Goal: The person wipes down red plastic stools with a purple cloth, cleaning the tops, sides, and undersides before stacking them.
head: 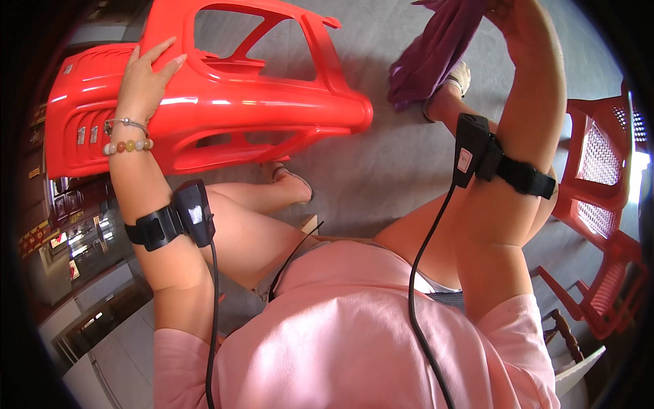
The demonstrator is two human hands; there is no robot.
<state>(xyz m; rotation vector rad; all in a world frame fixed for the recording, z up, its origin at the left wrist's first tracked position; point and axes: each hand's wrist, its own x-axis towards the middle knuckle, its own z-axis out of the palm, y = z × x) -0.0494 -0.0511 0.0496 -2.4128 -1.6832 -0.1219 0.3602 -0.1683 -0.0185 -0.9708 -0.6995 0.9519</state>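
A glossy red plastic stool [230,97] lies on its side before me, its legs pointing right. My left hand [145,76] grips its upper side near the seat end, the fingers spread over the plastic. Slots and small stickers mark that end. At the top edge, partly cut off, my right hand [506,18] holds a purple cloth [434,56]. The cloth hangs down in folds, apart from the stool and in front of my foot. The fingertips of my right hand are out of view.
Red plastic chairs [603,153] stand at the right on the grey floor [352,179]. Dark cabinets [76,199] line the left. Cables [426,250] run down from black devices strapped to my forearms. A chair with a turned wooden post [567,335] is at lower right.
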